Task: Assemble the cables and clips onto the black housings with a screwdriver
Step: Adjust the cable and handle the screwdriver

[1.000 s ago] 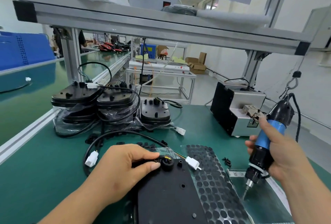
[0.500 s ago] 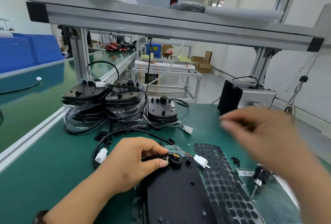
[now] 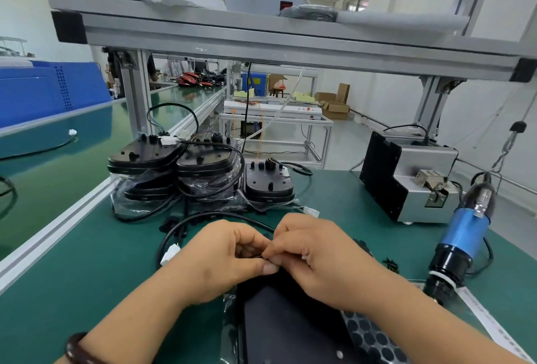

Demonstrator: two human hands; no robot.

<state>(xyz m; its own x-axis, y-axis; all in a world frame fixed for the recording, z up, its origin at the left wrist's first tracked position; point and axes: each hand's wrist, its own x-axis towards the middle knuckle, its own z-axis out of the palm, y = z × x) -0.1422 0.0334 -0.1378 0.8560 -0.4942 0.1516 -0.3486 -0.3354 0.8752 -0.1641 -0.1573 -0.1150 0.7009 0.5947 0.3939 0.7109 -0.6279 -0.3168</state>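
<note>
A flat black housing (image 3: 290, 323) lies on the green mat just below my hands. My left hand (image 3: 220, 259) and my right hand (image 3: 316, 259) meet over its far end, fingertips pinching a thin black cable (image 3: 203, 217) there; the exact spot is hidden by my fingers. The cable loops away to the left and ends in a white connector (image 3: 170, 253). The blue and black electric screwdriver (image 3: 457, 243) hangs free at the right, tip down, untouched by either hand.
Stacks of finished black housings (image 3: 203, 163) with cables stand at the back of the mat. A grey screw feeder box (image 3: 406, 180) sits at back right. A sheet of black round pads (image 3: 374, 340) lies beside the housing, small black clips (image 3: 390, 264) nearby. An aluminium frame shelf spans overhead.
My right hand let go of the screwdriver, which now hangs at the right, and came over to join my left hand at the cable on the housing.
</note>
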